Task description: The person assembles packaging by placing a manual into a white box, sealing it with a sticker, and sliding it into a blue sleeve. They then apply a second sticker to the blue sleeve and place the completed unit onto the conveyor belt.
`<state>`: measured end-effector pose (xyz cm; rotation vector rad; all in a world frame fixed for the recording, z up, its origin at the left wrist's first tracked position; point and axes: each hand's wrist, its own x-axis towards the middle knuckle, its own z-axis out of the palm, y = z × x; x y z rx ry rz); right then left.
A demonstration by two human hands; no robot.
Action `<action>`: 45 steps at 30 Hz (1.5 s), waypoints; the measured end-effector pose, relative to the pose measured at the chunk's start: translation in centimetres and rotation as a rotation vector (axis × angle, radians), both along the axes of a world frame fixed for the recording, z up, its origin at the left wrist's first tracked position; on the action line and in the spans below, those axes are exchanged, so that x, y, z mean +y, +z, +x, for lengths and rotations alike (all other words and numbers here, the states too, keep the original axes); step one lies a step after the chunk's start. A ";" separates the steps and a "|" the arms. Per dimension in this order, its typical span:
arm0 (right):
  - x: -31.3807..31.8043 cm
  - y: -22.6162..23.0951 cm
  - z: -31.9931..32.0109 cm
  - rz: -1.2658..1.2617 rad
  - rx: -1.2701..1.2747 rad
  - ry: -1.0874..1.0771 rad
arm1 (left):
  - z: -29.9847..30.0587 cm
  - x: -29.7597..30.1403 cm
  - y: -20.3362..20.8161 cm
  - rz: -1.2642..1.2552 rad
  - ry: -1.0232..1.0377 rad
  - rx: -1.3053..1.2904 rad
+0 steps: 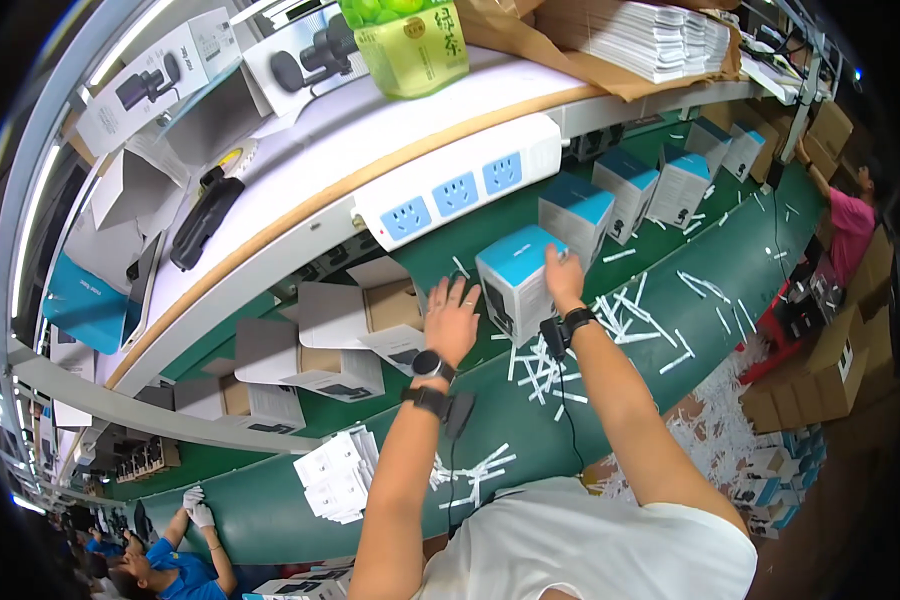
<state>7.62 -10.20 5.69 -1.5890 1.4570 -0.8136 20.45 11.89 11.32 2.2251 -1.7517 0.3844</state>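
Observation:
A white carton with a blue top (520, 270) stands on the green work surface in front of me. My right hand (565, 275) is closed on its right upper edge, fingers against the blue top and side. To the left of the carton, my left hand (452, 325) is open with fingers spread, apart from it and holding nothing. Beside that hand sits a carton with raised flaps (395, 300), showing brown cardboard inside. Behind the right hand another blue-topped carton (577, 208) heads a row of similar ones.
White paper strips (630, 315) lie scattered along the green surface. A stack of white leaflets (338, 475) is near my left forearm. Above runs a shelf with a white power strip (455, 190) on its edge. Co-workers are at far left (175, 570) and far right (852, 225).

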 end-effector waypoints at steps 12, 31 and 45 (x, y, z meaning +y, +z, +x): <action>-0.5 -6.8 6.5 0.029 -0.754 -0.326 | 0.4 10.9 1.5 -0.013 0.045 -0.098; 15.1 -2.1 -11.3 0.099 -0.464 1.053 | -3.8 22.8 -0.2 -0.524 0.524 0.388; 20.0 0.0 -11.0 0.253 0.068 0.799 | -1.3 33.4 -12.6 0.016 1.080 0.376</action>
